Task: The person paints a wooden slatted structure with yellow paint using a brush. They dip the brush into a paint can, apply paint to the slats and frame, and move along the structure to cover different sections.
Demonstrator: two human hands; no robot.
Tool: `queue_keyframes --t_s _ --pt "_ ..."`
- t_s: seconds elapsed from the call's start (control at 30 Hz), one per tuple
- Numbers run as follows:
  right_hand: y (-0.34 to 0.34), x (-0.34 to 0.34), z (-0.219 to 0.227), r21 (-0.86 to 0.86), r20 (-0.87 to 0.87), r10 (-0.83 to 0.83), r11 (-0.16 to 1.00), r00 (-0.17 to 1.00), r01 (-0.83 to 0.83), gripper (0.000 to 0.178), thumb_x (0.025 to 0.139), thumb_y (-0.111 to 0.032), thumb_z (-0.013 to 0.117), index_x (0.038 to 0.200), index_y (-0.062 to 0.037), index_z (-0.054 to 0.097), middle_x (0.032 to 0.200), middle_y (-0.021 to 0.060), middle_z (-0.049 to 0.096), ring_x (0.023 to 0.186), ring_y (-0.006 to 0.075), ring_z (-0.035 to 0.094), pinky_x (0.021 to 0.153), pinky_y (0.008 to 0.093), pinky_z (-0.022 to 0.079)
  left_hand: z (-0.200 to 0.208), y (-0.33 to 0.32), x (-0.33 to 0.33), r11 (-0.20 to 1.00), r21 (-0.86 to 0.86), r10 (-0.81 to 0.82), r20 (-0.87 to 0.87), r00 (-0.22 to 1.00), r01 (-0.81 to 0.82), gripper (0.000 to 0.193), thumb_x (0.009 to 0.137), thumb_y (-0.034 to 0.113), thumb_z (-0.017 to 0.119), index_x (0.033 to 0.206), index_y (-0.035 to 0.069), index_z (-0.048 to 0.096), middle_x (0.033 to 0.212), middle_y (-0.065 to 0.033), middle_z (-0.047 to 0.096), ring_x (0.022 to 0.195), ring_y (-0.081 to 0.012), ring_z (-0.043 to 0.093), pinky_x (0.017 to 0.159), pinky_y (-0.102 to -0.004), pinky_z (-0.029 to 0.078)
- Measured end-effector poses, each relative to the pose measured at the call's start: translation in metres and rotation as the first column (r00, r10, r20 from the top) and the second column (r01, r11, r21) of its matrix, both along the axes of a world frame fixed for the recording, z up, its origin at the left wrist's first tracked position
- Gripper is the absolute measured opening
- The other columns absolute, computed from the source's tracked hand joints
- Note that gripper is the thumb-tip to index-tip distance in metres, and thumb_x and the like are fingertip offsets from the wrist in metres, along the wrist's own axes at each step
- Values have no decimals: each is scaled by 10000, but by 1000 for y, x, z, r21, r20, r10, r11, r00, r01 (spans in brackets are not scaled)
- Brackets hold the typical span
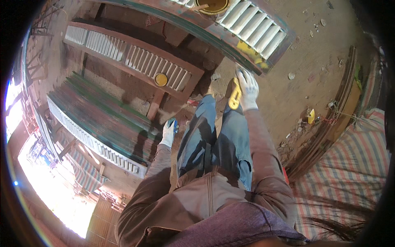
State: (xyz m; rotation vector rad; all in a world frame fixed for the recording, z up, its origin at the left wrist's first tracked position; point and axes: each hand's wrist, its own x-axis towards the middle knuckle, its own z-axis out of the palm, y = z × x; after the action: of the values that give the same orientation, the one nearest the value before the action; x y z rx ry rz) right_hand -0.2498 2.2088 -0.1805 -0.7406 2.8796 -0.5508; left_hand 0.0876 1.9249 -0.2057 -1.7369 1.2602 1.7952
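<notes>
Nearest, below the waist, two legs in blue jeans (232,133) reach toward 12 o'clock; at 11 o'clock from the waist hangs the left grip (168,133), white-gloved, with blue-green at its fingers, and I cannot tell whether that is a held thing or the glove's coating, nor whether it is clenched; at 1 o'clock the right grip (248,88), also gloved, is closed around a yellow-handled tool (234,95), just beside the corner of a slatted panel (267,35), contact unclear; at 3 o'clock spreads a striped sheet (337,173); at 10 o'clock lie green boards (103,113), with a white slatted strip (96,138) along their outer side; farther, at 11 o'clock, a brown-framed panel (164,66) bears a round yellow-topped container (161,79); farthest, at 12 o'clock, a round tin (214,5) rests on the first panel.
</notes>
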Motion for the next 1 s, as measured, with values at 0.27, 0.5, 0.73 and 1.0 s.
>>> queue_keyframes --t_s 0.27,0.5,0.73,1.0 --pt "16 -18 -17 153 -178 -595 770 784 619 415 876 -170 553 1282 -88 529 1229 157 589 1111 323 580 904 415 485 10 -3 -23 1000 9 4 -50 999 -4 256 950 189 618 1196 121 599 996 22 642 767 -79 610 625 -222 492" --pt "-71 -56 -6 277 -58 -689 684 722 675 387 854 -183 569 1221 -60 560 1174 147 598 1077 308 598 870 394 502 14 -10 -24 999 38 5 -5 1000 -5 309 957 198 603 1252 112 573 1108 8 631 878 -94 621 703 -231 501" --pt "-146 -85 0 288 16 -692 694 722 659 250 902 -169 519 1119 -73 599 1079 116 625 1015 274 625 796 387 534 0 -27 -2 1000 -15 -14 12 1000 15 429 943 219 626 1309 20 522 1238 -63 580 1080 -140 566 838 -276 502" --pt "-239 -106 6 133 135 -492 869 860 477 245 853 -182 560 1079 -93 588 1078 96 610 943 276 642 762 413 535 5 -38 -27 998 47 53 -35 998 -51 284 944 168 617 1207 70 573 953 -45 659 720 -148 638 570 -274 518"
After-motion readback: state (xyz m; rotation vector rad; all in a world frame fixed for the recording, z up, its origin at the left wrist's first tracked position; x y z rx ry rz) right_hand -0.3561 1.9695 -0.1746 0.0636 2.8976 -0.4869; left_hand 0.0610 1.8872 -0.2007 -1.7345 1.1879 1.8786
